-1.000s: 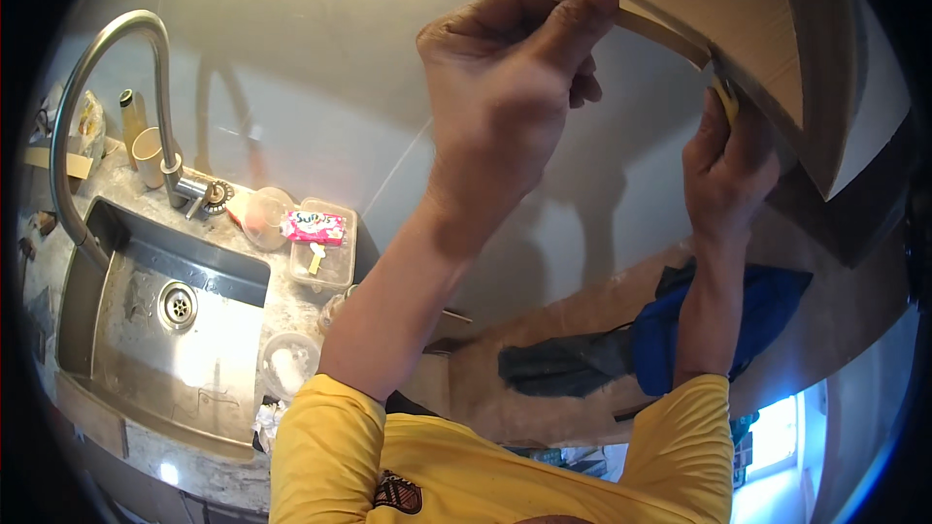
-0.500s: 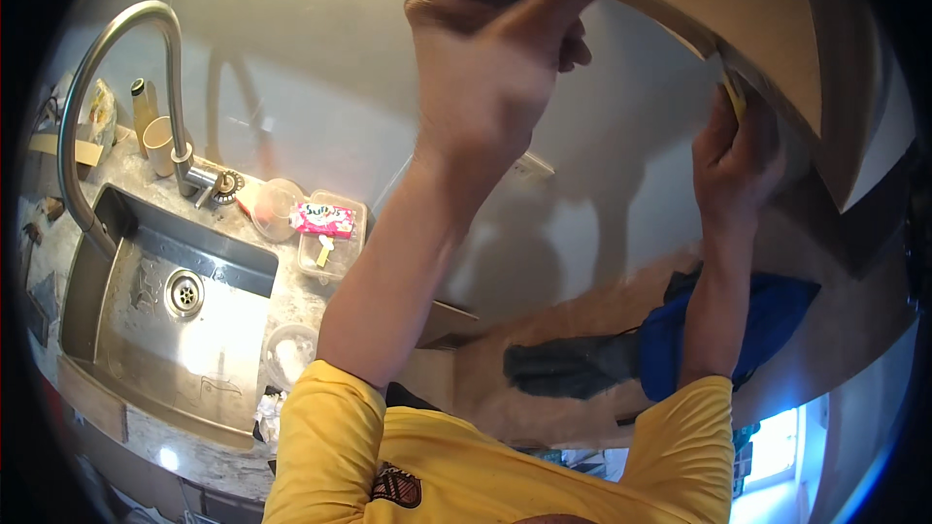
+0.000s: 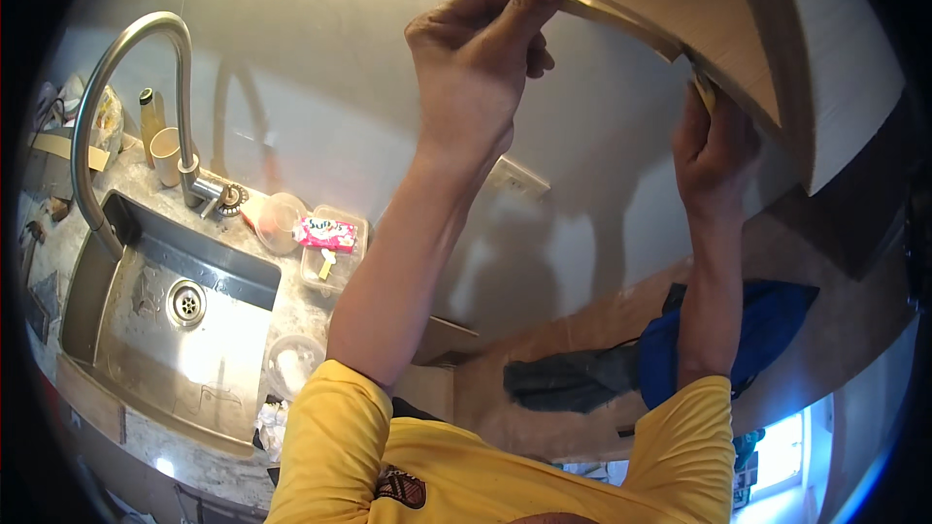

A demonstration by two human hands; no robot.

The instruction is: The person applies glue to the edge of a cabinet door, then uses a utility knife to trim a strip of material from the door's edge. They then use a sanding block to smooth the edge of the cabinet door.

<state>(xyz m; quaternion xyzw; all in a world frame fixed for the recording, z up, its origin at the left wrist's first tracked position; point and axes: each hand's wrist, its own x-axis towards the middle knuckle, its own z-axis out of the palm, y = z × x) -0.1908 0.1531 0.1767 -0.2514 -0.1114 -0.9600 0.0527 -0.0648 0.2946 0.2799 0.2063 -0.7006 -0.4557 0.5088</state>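
Left hand [image 3: 481,58] fingers pinch strip [image 3: 607,12] (right hand [image 3: 714,141] near).

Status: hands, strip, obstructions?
Left hand pinching strip end. Right hand pressed under cabinet edge. Nothing between them.

You have a thin, flat strip [image 3: 607,15], pale and brownish, running along the lower edge of the wall cabinet [image 3: 680,10]. It lies slanted in view, its left end sticking out past the cabinet's corner and pinched in your left hand [image 3: 481,58]. Its right end meets your right hand [image 3: 714,141], beneath the cabinet's underside.
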